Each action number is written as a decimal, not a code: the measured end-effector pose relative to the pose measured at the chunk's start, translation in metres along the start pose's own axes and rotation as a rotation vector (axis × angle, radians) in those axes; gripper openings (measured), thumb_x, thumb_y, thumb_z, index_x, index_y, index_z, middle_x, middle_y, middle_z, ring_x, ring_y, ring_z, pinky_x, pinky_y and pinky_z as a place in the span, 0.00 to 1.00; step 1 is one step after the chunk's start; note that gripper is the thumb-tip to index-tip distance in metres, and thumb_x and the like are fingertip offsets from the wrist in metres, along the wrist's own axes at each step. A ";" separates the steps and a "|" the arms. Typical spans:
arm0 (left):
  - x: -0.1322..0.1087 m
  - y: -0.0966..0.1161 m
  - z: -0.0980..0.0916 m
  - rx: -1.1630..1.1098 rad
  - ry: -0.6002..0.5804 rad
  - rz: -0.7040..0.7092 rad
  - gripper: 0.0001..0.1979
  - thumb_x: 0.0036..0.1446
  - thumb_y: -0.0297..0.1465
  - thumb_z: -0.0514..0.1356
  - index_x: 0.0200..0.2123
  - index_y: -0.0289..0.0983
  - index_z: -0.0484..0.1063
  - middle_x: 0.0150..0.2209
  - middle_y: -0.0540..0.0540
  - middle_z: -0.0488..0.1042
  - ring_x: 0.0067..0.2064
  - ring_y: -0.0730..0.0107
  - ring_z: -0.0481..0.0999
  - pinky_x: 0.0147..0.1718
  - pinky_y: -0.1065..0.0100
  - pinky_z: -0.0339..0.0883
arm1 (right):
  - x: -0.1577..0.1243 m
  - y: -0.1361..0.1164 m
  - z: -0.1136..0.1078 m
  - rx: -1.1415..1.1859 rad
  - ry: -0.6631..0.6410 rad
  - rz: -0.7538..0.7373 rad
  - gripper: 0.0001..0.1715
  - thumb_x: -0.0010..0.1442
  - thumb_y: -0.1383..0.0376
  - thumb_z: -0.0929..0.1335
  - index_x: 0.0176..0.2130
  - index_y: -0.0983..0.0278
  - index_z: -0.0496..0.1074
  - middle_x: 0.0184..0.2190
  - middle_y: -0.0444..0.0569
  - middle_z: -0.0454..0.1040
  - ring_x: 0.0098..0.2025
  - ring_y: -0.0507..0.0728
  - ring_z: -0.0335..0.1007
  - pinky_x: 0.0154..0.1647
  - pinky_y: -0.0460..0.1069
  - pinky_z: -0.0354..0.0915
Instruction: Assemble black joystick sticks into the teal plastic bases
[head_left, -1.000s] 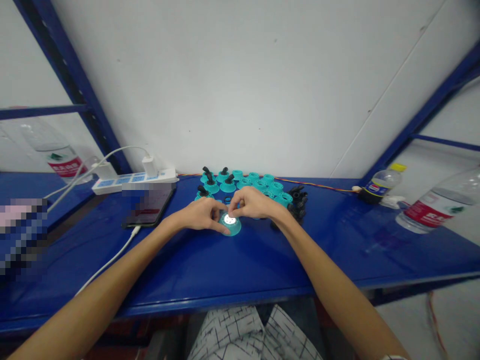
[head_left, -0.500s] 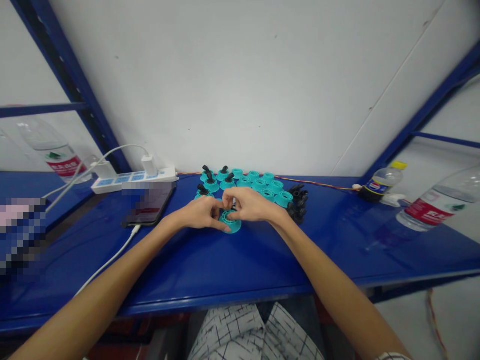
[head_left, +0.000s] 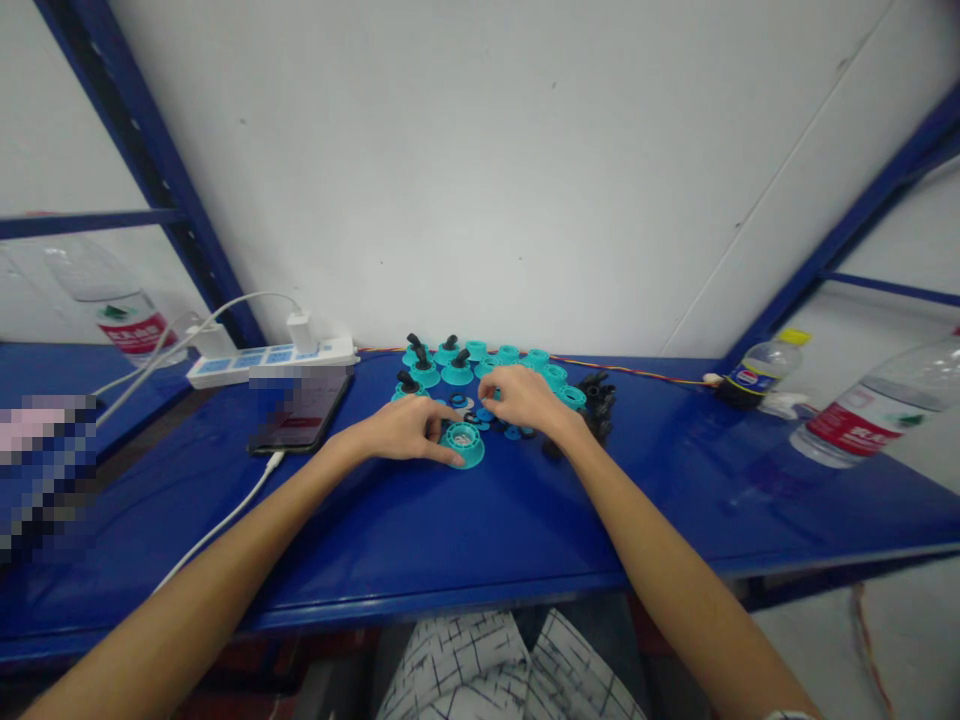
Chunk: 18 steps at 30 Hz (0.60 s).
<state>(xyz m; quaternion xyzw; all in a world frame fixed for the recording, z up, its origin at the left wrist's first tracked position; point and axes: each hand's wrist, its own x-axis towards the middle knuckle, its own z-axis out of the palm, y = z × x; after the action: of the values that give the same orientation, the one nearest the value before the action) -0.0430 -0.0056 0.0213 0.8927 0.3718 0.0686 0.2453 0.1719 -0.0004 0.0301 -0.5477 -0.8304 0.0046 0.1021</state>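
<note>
Teal plastic flanged spool [head_left: 463, 446] sits on the blue steel bench [head_left: 525, 530] right in front of you, flat, with its pale hollow centre now showing because your right hand [head_left: 523, 397] has lifted away from it. That hand now hovers at about 1 o'clock from the spool, its fingers curled narrow over a scatter of small teal and black pieces [head_left: 487, 420]. Its fingertips are hidden, so you can't tell whether they hold anything. Your left hand [head_left: 401, 430] stays at 9 o'clock, its fingers close together and reaching to the spool's rim, though whether they grip it or only rest there isn't clear.

With the centre uncovered, those loose pieces lie open beside it. At 12 o'clock stand more teal spools, some topped with black levers [head_left: 456, 370]. Black plastic fittings [head_left: 596, 405] are heaped at 2 o'clock. Farther out, a phone [head_left: 300, 412] lies at 10 o'clock, with a white power strip [head_left: 270, 358] behind it. A Pepsi bottle [head_left: 756, 380] stands at 3 o'clock.
</note>
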 end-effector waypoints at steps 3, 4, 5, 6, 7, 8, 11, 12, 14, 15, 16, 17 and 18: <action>0.000 0.000 0.000 -0.001 -0.001 -0.003 0.34 0.48 0.53 0.65 0.52 0.36 0.75 0.25 0.51 0.74 0.25 0.73 0.69 0.24 0.73 0.53 | -0.001 0.000 -0.001 0.006 -0.069 0.003 0.14 0.56 0.67 0.68 0.40 0.61 0.81 0.40 0.50 0.81 0.42 0.59 0.75 0.34 0.48 0.59; 0.000 0.000 0.000 -0.002 -0.002 -0.005 0.34 0.48 0.53 0.65 0.52 0.35 0.76 0.25 0.51 0.74 0.25 0.73 0.69 0.24 0.73 0.53 | -0.001 0.001 -0.002 0.013 -0.095 -0.003 0.13 0.55 0.66 0.68 0.40 0.60 0.81 0.40 0.50 0.81 0.42 0.59 0.75 0.33 0.48 0.59; 0.000 0.000 0.001 -0.002 -0.001 -0.005 0.34 0.48 0.53 0.65 0.52 0.35 0.76 0.25 0.51 0.74 0.25 0.73 0.69 0.24 0.73 0.53 | -0.001 0.002 -0.002 0.019 -0.117 -0.011 0.13 0.55 0.65 0.69 0.40 0.60 0.81 0.40 0.49 0.81 0.42 0.60 0.75 0.33 0.48 0.59; 0.000 -0.001 0.001 -0.002 0.000 -0.005 0.34 0.48 0.53 0.65 0.52 0.35 0.76 0.25 0.51 0.74 0.25 0.73 0.69 0.24 0.72 0.53 | -0.001 0.003 -0.002 0.023 -0.131 -0.019 0.13 0.55 0.64 0.70 0.40 0.60 0.81 0.40 0.49 0.81 0.42 0.60 0.75 0.33 0.48 0.59; 0.000 -0.001 0.001 -0.001 0.003 -0.003 0.35 0.47 0.53 0.65 0.52 0.36 0.75 0.25 0.51 0.74 0.26 0.72 0.69 0.24 0.72 0.52 | 0.000 0.003 -0.001 0.027 -0.139 -0.028 0.13 0.55 0.63 0.70 0.41 0.60 0.81 0.40 0.49 0.81 0.42 0.60 0.75 0.33 0.48 0.59; 0.000 -0.001 0.001 0.000 0.004 -0.001 0.35 0.47 0.53 0.65 0.52 0.36 0.76 0.25 0.50 0.74 0.26 0.72 0.69 0.24 0.72 0.52 | 0.000 0.004 -0.001 0.030 -0.145 -0.037 0.13 0.55 0.62 0.71 0.41 0.60 0.81 0.40 0.50 0.81 0.42 0.60 0.75 0.33 0.48 0.59; 0.000 -0.001 0.002 0.004 0.007 0.001 0.34 0.47 0.54 0.65 0.50 0.37 0.76 0.25 0.50 0.74 0.25 0.72 0.69 0.24 0.71 0.52 | 0.001 0.006 0.001 0.042 -0.152 -0.051 0.15 0.55 0.61 0.72 0.43 0.60 0.81 0.41 0.50 0.81 0.42 0.60 0.75 0.34 0.48 0.60; 0.000 -0.001 0.002 0.009 0.007 -0.002 0.33 0.47 0.54 0.65 0.49 0.36 0.77 0.25 0.50 0.74 0.26 0.71 0.69 0.24 0.71 0.52 | 0.001 0.007 0.002 0.048 -0.152 -0.055 0.14 0.55 0.62 0.72 0.43 0.60 0.81 0.42 0.50 0.81 0.43 0.60 0.75 0.35 0.47 0.61; 0.000 0.000 0.002 0.020 0.008 -0.007 0.33 0.47 0.54 0.65 0.48 0.35 0.77 0.25 0.50 0.74 0.26 0.71 0.69 0.24 0.71 0.52 | 0.002 0.008 0.003 0.065 -0.150 -0.062 0.13 0.57 0.63 0.71 0.43 0.61 0.81 0.42 0.51 0.81 0.43 0.59 0.75 0.37 0.47 0.61; 0.000 0.000 0.002 0.023 0.007 -0.008 0.33 0.47 0.53 0.65 0.48 0.35 0.77 0.25 0.50 0.74 0.26 0.71 0.69 0.24 0.72 0.53 | 0.002 0.008 0.003 0.075 -0.150 -0.068 0.12 0.57 0.64 0.71 0.42 0.61 0.81 0.42 0.51 0.81 0.44 0.59 0.75 0.38 0.47 0.61; 0.000 0.000 0.002 0.023 0.005 -0.008 0.33 0.47 0.53 0.65 0.49 0.35 0.76 0.25 0.50 0.74 0.26 0.71 0.70 0.25 0.72 0.53 | 0.002 0.008 0.003 0.085 -0.147 -0.074 0.12 0.58 0.64 0.70 0.42 0.61 0.81 0.41 0.51 0.81 0.43 0.58 0.75 0.39 0.47 0.61; 0.000 0.001 0.002 0.021 0.006 -0.010 0.33 0.47 0.53 0.65 0.50 0.36 0.76 0.25 0.51 0.75 0.26 0.71 0.70 0.25 0.72 0.53 | 0.002 0.008 0.003 0.092 -0.142 -0.078 0.11 0.59 0.65 0.69 0.41 0.61 0.81 0.41 0.51 0.81 0.43 0.58 0.75 0.39 0.47 0.61; 0.000 0.001 0.002 0.020 0.006 -0.010 0.34 0.47 0.53 0.65 0.51 0.36 0.75 0.25 0.51 0.75 0.26 0.71 0.70 0.26 0.72 0.54 | 0.002 0.008 0.002 0.094 -0.136 -0.079 0.11 0.60 0.65 0.69 0.41 0.61 0.81 0.40 0.51 0.81 0.42 0.58 0.74 0.39 0.47 0.61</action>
<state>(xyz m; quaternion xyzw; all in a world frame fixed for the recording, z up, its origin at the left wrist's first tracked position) -0.0422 -0.0070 0.0202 0.8931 0.3775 0.0664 0.2356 0.1777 0.0051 0.0275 -0.5074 -0.8553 0.0769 0.0711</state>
